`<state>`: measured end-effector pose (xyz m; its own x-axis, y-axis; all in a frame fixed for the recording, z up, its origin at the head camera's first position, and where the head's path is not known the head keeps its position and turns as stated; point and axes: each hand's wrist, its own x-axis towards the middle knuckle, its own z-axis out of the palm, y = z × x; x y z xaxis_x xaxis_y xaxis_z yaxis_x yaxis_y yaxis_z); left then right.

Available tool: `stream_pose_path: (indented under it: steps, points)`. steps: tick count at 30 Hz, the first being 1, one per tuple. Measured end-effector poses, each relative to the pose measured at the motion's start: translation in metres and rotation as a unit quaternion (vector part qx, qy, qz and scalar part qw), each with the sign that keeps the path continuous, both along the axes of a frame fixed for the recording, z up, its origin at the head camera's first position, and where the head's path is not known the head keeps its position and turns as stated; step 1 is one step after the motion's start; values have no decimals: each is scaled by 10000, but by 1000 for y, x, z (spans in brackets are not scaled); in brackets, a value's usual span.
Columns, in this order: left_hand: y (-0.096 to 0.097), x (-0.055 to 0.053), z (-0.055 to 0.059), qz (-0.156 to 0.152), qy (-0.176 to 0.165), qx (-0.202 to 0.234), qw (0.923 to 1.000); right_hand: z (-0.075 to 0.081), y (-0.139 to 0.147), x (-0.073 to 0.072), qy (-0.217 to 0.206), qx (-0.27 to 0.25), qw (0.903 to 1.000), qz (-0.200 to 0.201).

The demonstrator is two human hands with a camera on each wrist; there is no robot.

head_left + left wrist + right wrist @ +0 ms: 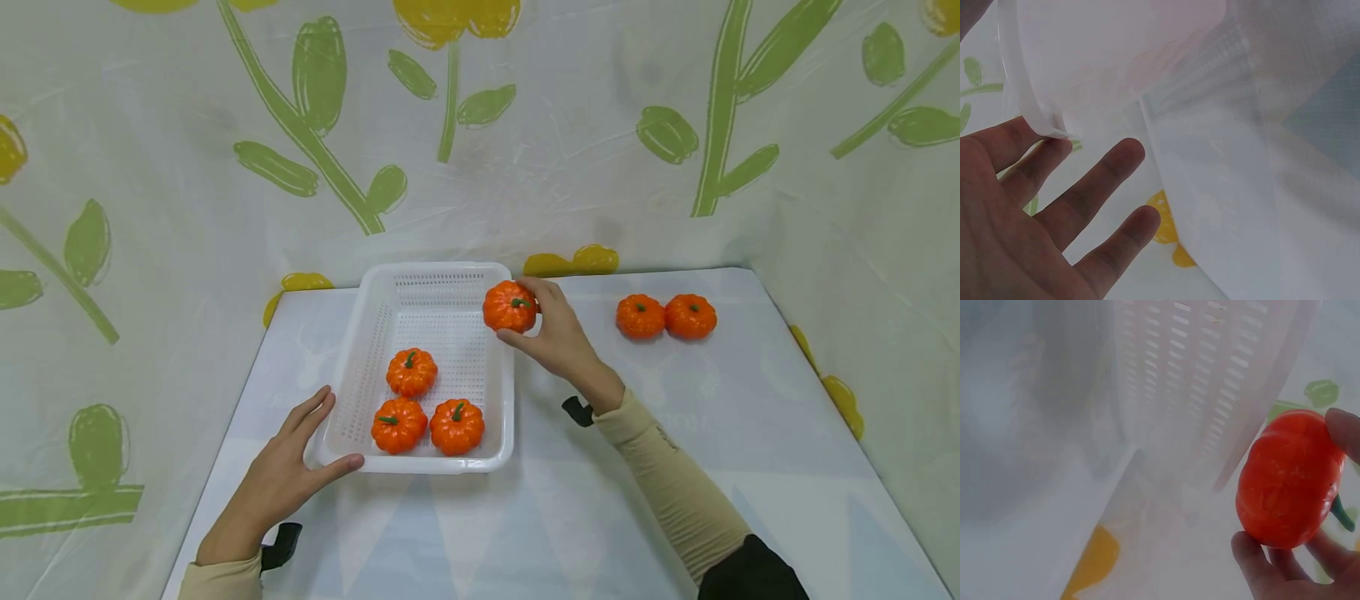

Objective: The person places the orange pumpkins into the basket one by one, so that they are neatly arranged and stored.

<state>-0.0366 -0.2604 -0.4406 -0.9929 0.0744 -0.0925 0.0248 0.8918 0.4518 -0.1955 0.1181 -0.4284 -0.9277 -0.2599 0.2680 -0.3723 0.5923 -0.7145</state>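
Six pumpkins in all: one held pumpkin (508, 307) in the right hand (562, 337), three basket pumpkins (411, 372) in one white basket (501, 450), and a pair of table pumpkins (691, 317) touching side by side on the table (570, 517) at the basket's 3 o'clock. Of the three in the basket, one sits near the middle and the other two at 5 and 7 o'clock.

The right hand pinches its pumpkin between thumb and fingers at the basket's 2 o'clock rim; whether the pumpkin touches that rim I cannot tell. The left hand (273, 487) is spread wide at 8 o'clock – thumb on the near rim, fingertips against the side.

The right fingers cover part of the held pumpkin's edge. In the right wrist view the hand runs off the frame at 4 o'clock; in the left wrist view the thumb is mostly cut off at 11 o'clock, and the basket wall looks hazy.

The held pumpkin is squat, glossy and deep orange, with rounded ribs – its dark green stem points to 4 o'clock in the right wrist view.
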Motion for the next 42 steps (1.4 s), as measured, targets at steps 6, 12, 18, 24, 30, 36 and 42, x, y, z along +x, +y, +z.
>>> stream_pose_path:
  steps: [6,12,18,24,30,36,42]
  points:
    - [0,0,0,-54,46,33,10000,5,-6,-2,42,26,9999,129]
    - [-1,0,-1,-26,97,75,9999,7,-12,-7,127,137,9994,294]
    - [-1,0,0,-26,67,70,9999,7,-22,-11,71,260,9987,438]
    - [-1,0,-1,-13,40,104,9999,6,-32,-13,-293,404,9978,439]
    - [-1,0,-1,-31,117,41,9999,4,-37,-18,-209,551,9966,574]
    - [-1,0,0,-31,97,-35,9999,4,-39,-20,-129,670,9932,940]
    - [-1,0,0,-47,98,-8,9999,2,-45,-21,-273,863,9893,1144]
